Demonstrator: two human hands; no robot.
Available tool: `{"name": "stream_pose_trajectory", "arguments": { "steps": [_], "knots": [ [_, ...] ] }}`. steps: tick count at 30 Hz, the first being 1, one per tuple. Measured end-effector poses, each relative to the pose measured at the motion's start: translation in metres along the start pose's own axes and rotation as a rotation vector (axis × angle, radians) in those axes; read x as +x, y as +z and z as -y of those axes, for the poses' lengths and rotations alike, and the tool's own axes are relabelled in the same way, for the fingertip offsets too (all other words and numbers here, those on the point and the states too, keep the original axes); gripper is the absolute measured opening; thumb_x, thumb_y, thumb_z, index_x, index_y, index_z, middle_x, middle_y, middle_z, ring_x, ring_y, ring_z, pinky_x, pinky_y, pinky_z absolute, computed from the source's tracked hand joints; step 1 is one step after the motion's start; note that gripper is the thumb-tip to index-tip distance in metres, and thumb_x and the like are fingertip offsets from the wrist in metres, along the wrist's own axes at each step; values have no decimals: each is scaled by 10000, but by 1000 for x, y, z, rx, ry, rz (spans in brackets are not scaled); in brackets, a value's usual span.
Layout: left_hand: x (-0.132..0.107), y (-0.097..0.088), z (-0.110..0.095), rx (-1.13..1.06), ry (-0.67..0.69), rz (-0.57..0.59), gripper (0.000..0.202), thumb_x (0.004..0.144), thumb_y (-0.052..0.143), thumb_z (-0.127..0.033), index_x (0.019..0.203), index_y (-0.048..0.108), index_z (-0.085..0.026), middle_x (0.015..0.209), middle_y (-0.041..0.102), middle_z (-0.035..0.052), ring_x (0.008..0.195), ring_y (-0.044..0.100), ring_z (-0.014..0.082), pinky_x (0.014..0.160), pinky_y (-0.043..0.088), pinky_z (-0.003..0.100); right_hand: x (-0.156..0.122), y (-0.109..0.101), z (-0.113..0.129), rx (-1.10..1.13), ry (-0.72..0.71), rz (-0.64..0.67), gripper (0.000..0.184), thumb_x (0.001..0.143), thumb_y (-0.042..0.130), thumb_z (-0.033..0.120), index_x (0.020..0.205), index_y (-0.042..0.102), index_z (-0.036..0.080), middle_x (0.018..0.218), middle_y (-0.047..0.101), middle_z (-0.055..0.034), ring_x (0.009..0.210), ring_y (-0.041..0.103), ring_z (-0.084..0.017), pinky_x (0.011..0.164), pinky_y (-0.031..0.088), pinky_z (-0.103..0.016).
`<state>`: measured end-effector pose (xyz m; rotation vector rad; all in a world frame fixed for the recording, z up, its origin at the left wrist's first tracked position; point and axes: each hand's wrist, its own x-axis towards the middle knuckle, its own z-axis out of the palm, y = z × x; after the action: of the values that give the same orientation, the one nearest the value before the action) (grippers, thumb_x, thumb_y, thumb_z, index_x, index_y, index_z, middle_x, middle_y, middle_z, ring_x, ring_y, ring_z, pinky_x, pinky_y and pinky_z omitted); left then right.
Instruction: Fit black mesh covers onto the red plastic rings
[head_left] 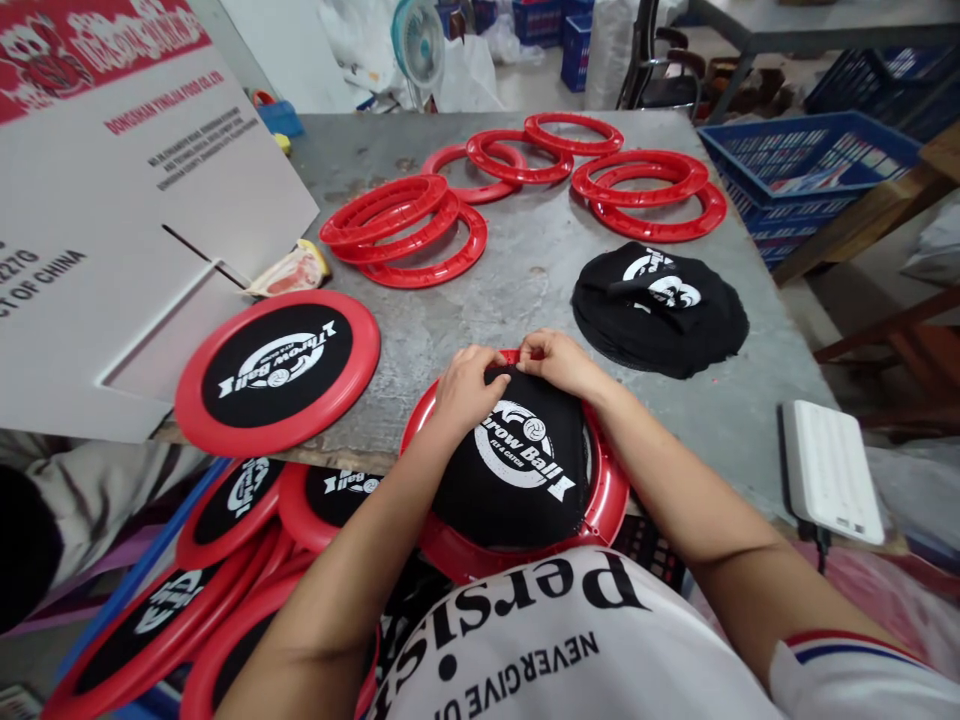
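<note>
A black fabric disc [499, 470] with white "Throw Ball" lettering lies over a red plastic ring [615, 485] at the table's near edge, against my body. My left hand [469, 385] is closed on the disc's far edge, its thumb on top of the cloth. Close beside it, my right hand [559, 362] pinches the same edge at the ring's far rim. Fingertips of both hands are partly hidden. To the right lies a stack of black fabric discs [664, 315], the top one rumpled. A finished-looking red-rimmed disc [277, 372] rests to the left.
Several bare red rings [405, 232] lie across the far part of the grey table [517, 270]. More red-rimmed discs [232, 510] are piled below at left. A printed carton [112, 250] stands left, a white power bank [831, 470] right. Blue crates [810, 160] stand beyond.
</note>
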<state>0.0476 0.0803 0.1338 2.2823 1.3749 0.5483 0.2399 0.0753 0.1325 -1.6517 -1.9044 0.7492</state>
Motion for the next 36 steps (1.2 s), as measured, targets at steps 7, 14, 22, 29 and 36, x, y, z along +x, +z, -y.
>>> {"name": "stream_pose_trajectory", "arguments": {
  "steps": [7,14,22,29,36],
  "knots": [
    [10,0,0,-42,-67,56,122,857,679,-261,969,729,-259,1068,699,24,1070,595,246,956,472,394,3,0,-1,25,4,-5,88,787,718,170,721,660,170,847,621,-8,794,552,-143,764,403,-254],
    [10,5,1,-86,-116,-35,58,862,668,-264,852,722,-246,963,686,17,980,612,220,821,463,348,4,3,-5,59,43,-15,100,780,720,177,701,661,165,926,688,-34,819,601,-151,769,433,-264],
    [9,8,-3,-43,-126,-89,114,899,597,-273,807,641,-221,925,664,28,946,605,210,853,459,342,4,1,-5,87,36,2,149,771,636,101,637,627,164,921,718,-25,787,622,-136,780,464,-244],
    [5,10,-7,52,-36,-106,132,946,516,-228,846,600,-212,975,644,64,997,578,229,911,447,361,2,2,-2,72,69,-30,142,788,620,114,659,604,170,991,715,-52,818,630,-148,806,472,-258],
    [4,9,-6,59,43,-86,201,940,472,-144,993,651,-219,1027,650,67,1038,562,237,951,443,364,2,3,-2,56,71,-36,162,804,606,118,652,591,171,987,716,-47,841,635,-151,820,468,-266]
  ]
}}
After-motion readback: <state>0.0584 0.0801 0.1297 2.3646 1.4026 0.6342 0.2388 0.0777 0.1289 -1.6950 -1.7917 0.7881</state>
